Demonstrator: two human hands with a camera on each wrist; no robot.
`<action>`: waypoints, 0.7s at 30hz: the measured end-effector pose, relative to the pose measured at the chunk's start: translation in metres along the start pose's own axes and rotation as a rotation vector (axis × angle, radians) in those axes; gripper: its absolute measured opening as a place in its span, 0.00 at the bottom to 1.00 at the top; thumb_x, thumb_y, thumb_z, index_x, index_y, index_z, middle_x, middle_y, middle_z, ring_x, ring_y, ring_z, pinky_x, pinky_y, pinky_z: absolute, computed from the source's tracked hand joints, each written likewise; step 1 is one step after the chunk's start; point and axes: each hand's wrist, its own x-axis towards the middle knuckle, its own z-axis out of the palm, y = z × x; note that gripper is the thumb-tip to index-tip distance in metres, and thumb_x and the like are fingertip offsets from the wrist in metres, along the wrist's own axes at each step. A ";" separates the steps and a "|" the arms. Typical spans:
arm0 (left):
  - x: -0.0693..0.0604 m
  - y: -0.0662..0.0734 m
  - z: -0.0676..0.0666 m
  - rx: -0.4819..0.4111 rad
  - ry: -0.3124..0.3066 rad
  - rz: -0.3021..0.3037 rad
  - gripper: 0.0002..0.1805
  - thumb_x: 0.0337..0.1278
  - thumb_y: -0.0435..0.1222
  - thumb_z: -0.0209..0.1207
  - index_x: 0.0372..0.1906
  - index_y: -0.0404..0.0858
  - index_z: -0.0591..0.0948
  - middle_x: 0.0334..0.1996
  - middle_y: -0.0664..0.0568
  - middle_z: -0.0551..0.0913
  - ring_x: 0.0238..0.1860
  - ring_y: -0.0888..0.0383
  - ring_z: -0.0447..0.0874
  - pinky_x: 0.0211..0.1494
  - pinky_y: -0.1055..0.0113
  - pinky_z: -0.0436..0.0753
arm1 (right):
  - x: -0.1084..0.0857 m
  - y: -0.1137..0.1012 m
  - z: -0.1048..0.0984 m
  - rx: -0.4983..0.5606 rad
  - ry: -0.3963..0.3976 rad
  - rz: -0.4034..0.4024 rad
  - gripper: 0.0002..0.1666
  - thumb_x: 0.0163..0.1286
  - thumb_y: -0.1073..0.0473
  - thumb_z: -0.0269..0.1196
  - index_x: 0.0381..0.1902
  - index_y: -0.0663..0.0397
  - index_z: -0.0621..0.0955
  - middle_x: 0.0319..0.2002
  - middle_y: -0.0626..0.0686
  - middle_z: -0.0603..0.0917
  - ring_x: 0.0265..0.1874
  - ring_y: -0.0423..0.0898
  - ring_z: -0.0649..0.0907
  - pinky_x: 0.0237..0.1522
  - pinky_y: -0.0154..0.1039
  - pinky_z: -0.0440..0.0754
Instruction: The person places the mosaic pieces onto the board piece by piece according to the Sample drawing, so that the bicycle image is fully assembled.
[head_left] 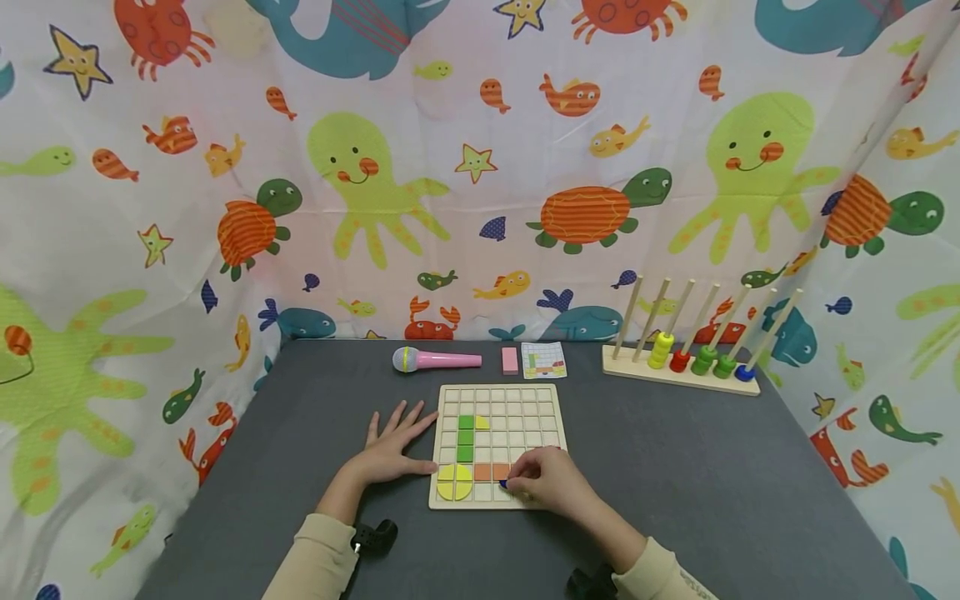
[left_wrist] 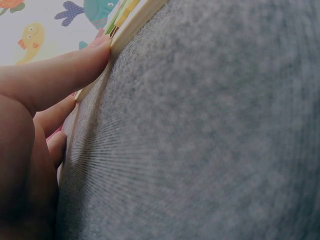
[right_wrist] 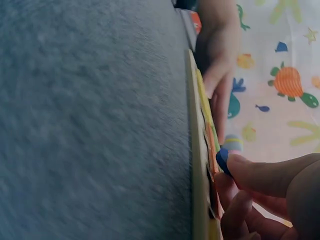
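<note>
A wooden grid board (head_left: 498,404) lies on the grey table. Green square tiles (head_left: 466,437) form a column on it, with a small yellow piece (head_left: 482,422) beside them. Yellow quarter-round pieces (head_left: 454,482) make a rounded shape at the lower left, and orange tiles (head_left: 491,472) sit to their right. With fingers spread, my left hand (head_left: 392,450) rests by the board's left edge, thumb touching it. Between thumb and fingertips my right hand (head_left: 553,481) pinches a small dark blue piece (right_wrist: 223,161) over the board's lower part, hiding the cells beneath.
Behind the board lie a pink toy microphone (head_left: 442,359), a pink block (head_left: 510,361) and a printed pattern card (head_left: 543,361). A peg stand with coloured rings (head_left: 681,372) stands at the back right. A sea-animal curtain (head_left: 480,275) hangs behind the table.
</note>
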 end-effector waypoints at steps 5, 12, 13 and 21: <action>0.000 0.000 0.000 0.002 -0.008 -0.008 0.57 0.44 0.70 0.66 0.80 0.58 0.57 0.83 0.51 0.46 0.82 0.42 0.28 0.73 0.33 0.20 | -0.002 -0.003 0.007 -0.075 0.020 -0.008 0.06 0.61 0.56 0.74 0.27 0.44 0.87 0.22 0.38 0.82 0.22 0.34 0.76 0.26 0.32 0.74; 0.001 0.002 -0.003 0.030 -0.013 -0.007 0.56 0.46 0.71 0.64 0.80 0.60 0.57 0.83 0.54 0.46 0.82 0.43 0.28 0.73 0.32 0.21 | -0.001 -0.004 0.012 -0.144 0.044 -0.007 0.06 0.62 0.54 0.74 0.26 0.40 0.87 0.21 0.36 0.80 0.20 0.33 0.74 0.24 0.32 0.71; 0.001 0.002 -0.003 0.033 -0.013 -0.008 0.56 0.46 0.71 0.64 0.80 0.60 0.57 0.83 0.54 0.46 0.82 0.43 0.28 0.73 0.32 0.21 | 0.000 -0.004 0.012 -0.147 0.049 -0.007 0.07 0.62 0.54 0.74 0.26 0.39 0.86 0.21 0.36 0.79 0.20 0.33 0.74 0.23 0.33 0.71; 0.001 0.002 -0.002 0.026 -0.011 -0.010 0.56 0.45 0.71 0.64 0.80 0.61 0.57 0.83 0.54 0.46 0.82 0.44 0.29 0.73 0.32 0.22 | 0.000 -0.005 0.014 -0.178 0.060 -0.021 0.09 0.59 0.54 0.76 0.25 0.39 0.85 0.20 0.36 0.77 0.19 0.33 0.73 0.23 0.32 0.70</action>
